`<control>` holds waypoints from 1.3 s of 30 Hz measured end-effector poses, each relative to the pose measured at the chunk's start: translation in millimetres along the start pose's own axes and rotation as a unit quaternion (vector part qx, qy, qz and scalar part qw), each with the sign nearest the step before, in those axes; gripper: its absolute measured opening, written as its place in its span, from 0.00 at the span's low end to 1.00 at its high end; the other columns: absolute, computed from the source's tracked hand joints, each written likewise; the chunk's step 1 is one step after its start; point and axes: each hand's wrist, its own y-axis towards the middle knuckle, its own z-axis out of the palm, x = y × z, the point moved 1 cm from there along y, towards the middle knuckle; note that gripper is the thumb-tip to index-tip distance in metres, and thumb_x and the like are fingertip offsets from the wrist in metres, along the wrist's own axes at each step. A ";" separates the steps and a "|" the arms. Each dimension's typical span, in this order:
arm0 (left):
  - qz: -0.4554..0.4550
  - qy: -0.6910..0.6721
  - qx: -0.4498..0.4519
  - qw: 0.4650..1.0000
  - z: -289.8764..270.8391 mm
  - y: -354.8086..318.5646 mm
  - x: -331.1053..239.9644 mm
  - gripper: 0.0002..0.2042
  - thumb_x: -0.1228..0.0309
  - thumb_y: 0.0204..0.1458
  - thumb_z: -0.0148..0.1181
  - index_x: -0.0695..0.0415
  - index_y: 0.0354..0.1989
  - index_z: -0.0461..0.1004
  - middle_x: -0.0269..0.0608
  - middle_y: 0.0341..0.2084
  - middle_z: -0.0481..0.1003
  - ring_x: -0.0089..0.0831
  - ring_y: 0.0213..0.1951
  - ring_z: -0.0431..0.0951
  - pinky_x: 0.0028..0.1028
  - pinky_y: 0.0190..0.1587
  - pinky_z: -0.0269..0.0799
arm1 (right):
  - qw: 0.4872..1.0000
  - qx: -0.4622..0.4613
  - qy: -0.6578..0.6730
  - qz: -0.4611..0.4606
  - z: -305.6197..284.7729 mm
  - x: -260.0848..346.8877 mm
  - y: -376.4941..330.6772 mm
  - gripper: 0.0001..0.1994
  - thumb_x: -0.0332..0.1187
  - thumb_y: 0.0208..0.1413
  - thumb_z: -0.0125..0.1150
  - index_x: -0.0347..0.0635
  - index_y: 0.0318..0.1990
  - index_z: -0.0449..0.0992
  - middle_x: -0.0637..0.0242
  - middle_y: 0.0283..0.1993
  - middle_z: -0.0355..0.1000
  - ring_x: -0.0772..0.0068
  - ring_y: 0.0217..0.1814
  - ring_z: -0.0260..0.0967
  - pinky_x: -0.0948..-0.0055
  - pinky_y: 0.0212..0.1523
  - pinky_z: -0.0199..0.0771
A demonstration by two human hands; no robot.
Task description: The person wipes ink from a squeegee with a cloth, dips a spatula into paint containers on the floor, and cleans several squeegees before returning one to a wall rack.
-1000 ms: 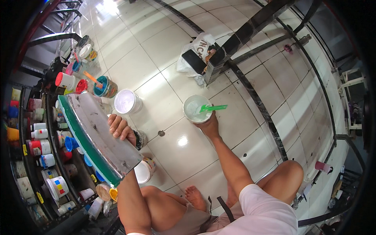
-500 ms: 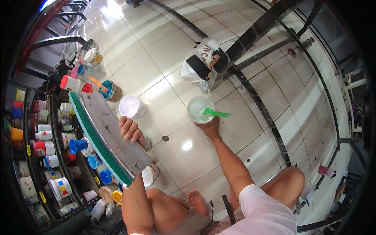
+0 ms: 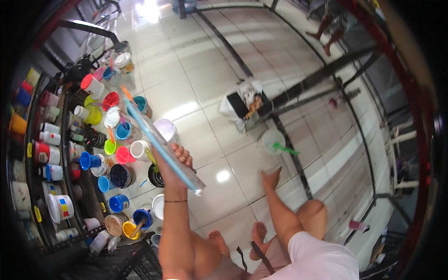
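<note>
Squeegee [image 3: 162, 147]: held above the floor [image 3: 212, 182], with the fingers [image 3: 182, 154] of the left hand [image 3: 171, 175] clamped on it.
Squeegee's long axis: slanted, one end pointed beyond and left of those fingers, the other nearer and right; narrow light-blue side turned upward.
Right hand [image 3: 270, 178]: empty, thumb and fingers apart; tub [image 3: 269, 139] with green spatula [image 3: 287, 149] set just beyond them.
Left-hand work: apparently, only the squeegee being carried.
Pots [image 3: 125, 155]: left of the clamped fingers; clearance seems called for.
</note>
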 end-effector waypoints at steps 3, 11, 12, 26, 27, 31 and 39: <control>0.039 0.093 -0.251 0.963 41.3 -30.4 15.7 0.24 0.42 0.55 0.47 0.53 0.38 0.67 0.34 0.21 0.66 0.25 0.20 0.67 0.27 0.19 0.63 | 0.996 0.092 -0.015 0.008 -37.5 10.5 -50.7 0.50 0.41 0.40 0.68 0.31 0.67 0.43 0.42 0.67 0.51 0.43 0.67 0.53 0.60 0.66 0.54; 0.102 0.143 -0.408 0.896 183.4 -106.6 5.3 0.27 0.42 0.57 0.45 0.51 0.52 0.68 0.35 0.39 0.74 0.29 0.40 0.73 0.31 0.44 0.70 | 0.943 0.332 -0.024 -0.022 -121.9 112.1 -143.0 0.46 0.45 0.43 0.65 0.29 0.65 0.49 0.38 0.61 0.59 0.46 0.63 0.59 0.61 0.63 0.58; 0.112 0.141 -0.416 0.892 211.2 -114.1 -3.0 0.27 0.42 0.57 0.45 0.51 0.54 0.67 0.35 0.42 0.74 0.29 0.43 0.72 0.31 0.47 0.69 | 0.933 0.360 -0.018 -0.008 -128.9 121.6 -154.7 0.45 0.47 0.44 0.65 0.28 0.64 0.49 0.38 0.61 0.60 0.45 0.63 0.59 0.61 0.63 0.59; 0.211 0.208 -0.342 0.892 496.7 -74.2 -114.4 0.28 0.48 0.60 0.46 0.61 0.57 0.63 0.41 0.48 0.71 0.33 0.48 0.73 0.33 0.50 0.69 | 0.856 0.466 0.221 0.035 -360.6 350.1 -202.4 0.32 0.38 0.52 0.60 0.30 0.62 0.57 0.56 0.49 0.71 0.70 0.45 0.71 0.73 0.42 0.71; 0.215 0.210 -0.335 0.893 508.2 -70.5 -123.2 0.29 0.47 0.59 0.46 0.61 0.58 0.63 0.41 0.48 0.71 0.33 0.48 0.73 0.34 0.51 0.69 | 0.849 0.474 0.234 0.028 -386.2 378.6 -203.9 0.31 0.38 0.53 0.59 0.31 0.62 0.57 0.58 0.49 0.71 0.71 0.44 0.71 0.74 0.40 0.71; 0.224 0.200 -0.250 0.920 541.5 -39.4 -158.4 0.31 0.45 0.58 0.46 0.60 0.59 0.62 0.41 0.51 0.70 0.35 0.50 0.72 0.35 0.53 0.67 | 0.813 0.514 0.266 -0.068 -450.8 470.3 -184.8 0.29 0.38 0.55 0.59 0.34 0.61 0.60 0.59 0.50 0.71 0.72 0.44 0.72 0.73 0.39 0.73; 0.278 0.294 -0.297 0.865 600.7 24.3 -213.7 0.31 0.46 0.58 0.46 0.60 0.60 0.61 0.42 0.53 0.69 0.36 0.51 0.71 0.35 0.55 0.65 | 0.836 0.374 0.251 -0.314 -483.9 693.1 15.0 0.25 0.41 0.52 0.61 0.31 0.53 0.69 0.51 0.48 0.74 0.65 0.43 0.75 0.68 0.44 0.73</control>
